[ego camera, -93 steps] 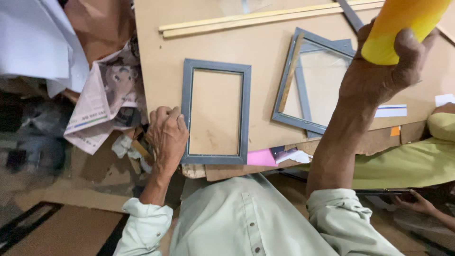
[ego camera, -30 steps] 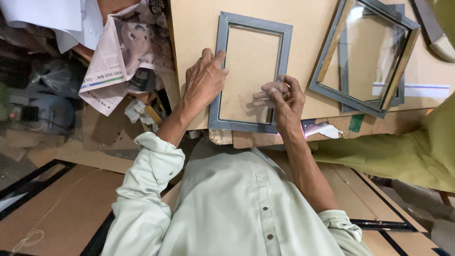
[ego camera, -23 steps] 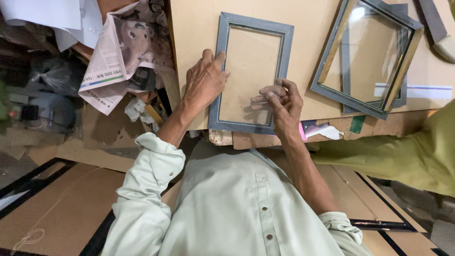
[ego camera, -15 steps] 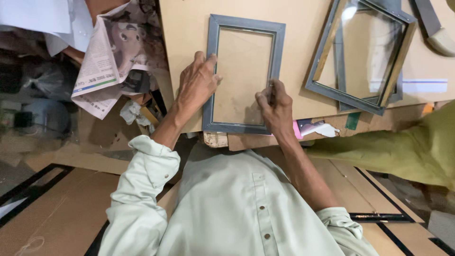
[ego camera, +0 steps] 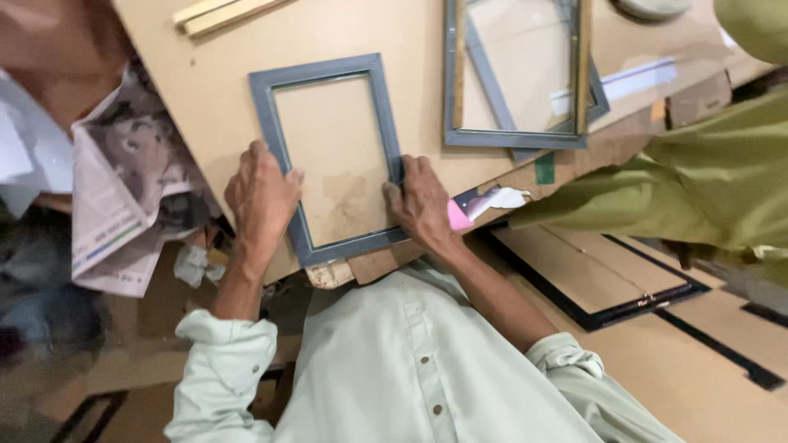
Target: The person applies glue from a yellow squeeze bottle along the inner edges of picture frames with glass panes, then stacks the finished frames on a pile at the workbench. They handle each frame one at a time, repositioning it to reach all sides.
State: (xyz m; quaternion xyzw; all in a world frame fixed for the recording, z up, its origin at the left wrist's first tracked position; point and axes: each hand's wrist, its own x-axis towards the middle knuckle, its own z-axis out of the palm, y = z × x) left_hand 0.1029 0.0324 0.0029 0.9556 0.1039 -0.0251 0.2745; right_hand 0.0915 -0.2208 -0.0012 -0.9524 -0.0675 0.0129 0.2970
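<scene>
Though laid flat, shows a tan counter (ego camera: 205, 90) carrying the grey frame (ego camera: 264, 107), with the near end of that frame right at the counter's ragged front edge. Judged at risk of tipping or sliding off there, should downward pressure shift toward that end.

Right of the grey frame, well apart: another person's olive sleeve (ego camera: 698, 180); could knock things on the counter if swung across.

Left of the grey frame: crumpled newspaper (ego camera: 115, 197) hanging off the counter's side; could snag a rail dragged that way.

Up and right of the grey frame, just beside it: a glazed frame (ego camera: 513, 139) lying over other mouldings. Could be struck, and the pane cracked, by any shove of the grey frame in that direction.

On the grey frame's left rail: left hand (ego camera: 261, 197), grip clamped over the outer edge, thumb lying across the rail.

On the grey frame's right rail, near the lower corner: right hand (ego camera: 420, 205), grip pressed together on the rail, fingers curled; cannot tell whether anything small sits inside. Unequal squeeze from the two grips judged likely to rack the corner joints out of square.

Just right of the grey frame's lower corner, beside the right hand: a pink scrap (ego camera: 456, 215); could slip under the rail and lift it.
</scene>
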